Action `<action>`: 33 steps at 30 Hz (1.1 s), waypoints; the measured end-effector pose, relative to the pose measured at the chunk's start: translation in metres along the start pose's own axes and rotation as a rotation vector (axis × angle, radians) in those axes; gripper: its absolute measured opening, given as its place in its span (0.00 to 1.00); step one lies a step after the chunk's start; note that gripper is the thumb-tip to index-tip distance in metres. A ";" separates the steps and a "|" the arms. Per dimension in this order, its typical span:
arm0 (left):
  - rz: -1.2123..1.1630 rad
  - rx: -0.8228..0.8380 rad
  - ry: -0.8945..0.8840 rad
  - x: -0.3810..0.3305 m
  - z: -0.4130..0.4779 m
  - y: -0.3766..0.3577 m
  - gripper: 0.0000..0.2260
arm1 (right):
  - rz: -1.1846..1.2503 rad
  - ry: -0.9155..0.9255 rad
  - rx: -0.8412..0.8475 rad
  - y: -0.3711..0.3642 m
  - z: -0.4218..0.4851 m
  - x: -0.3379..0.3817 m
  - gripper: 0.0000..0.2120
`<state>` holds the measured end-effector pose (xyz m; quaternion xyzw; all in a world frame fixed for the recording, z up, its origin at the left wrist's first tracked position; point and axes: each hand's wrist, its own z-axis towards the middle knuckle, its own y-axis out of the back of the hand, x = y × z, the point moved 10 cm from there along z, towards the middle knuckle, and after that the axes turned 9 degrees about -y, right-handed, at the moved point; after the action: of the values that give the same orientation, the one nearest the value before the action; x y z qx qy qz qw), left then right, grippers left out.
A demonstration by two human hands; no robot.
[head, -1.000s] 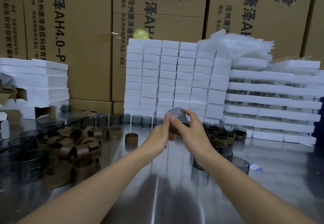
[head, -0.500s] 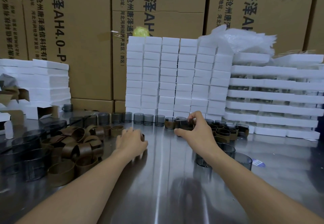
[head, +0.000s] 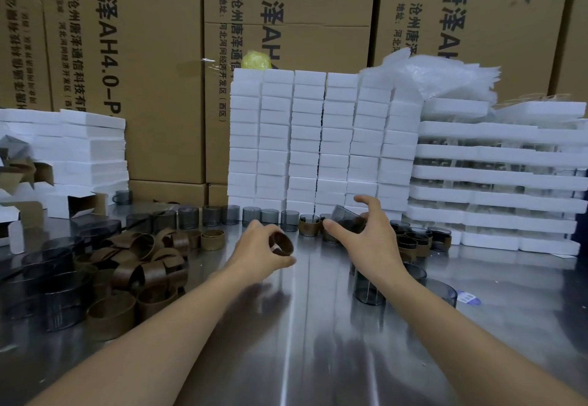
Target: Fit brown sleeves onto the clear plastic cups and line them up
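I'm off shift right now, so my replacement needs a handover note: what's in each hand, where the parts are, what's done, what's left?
Left grip holds one brown sleeve.
Right grip holds a tilted clear cup, which is bare.
Loose sleeves are piled on the left; bare cups stand on the right.
Done: a sleeved cup ends the back row.
Left: sleeve the held cup, line it up, repeat.

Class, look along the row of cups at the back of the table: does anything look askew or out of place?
One clear cup at the row's right end is tilted by the right hand, while the other cups stand upright. The brown sleeves on the left lie in a jumbled heap.
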<state>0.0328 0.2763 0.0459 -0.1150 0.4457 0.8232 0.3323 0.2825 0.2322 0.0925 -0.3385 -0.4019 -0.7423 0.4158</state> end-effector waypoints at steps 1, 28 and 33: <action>-0.016 -0.007 -0.035 -0.009 0.000 0.000 0.18 | 0.001 0.009 -0.005 0.001 0.000 0.001 0.32; -0.289 0.312 -0.180 -0.088 -0.023 -0.037 0.27 | 0.008 0.043 0.356 -0.050 -0.005 -0.009 0.34; -0.593 0.308 -0.035 -0.095 -0.022 -0.031 0.18 | 0.093 -0.018 0.230 -0.033 0.004 -0.008 0.29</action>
<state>0.1218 0.2281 0.0590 -0.1738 0.5064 0.6154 0.5785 0.2570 0.2493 0.0772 -0.3135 -0.4720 -0.6683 0.4820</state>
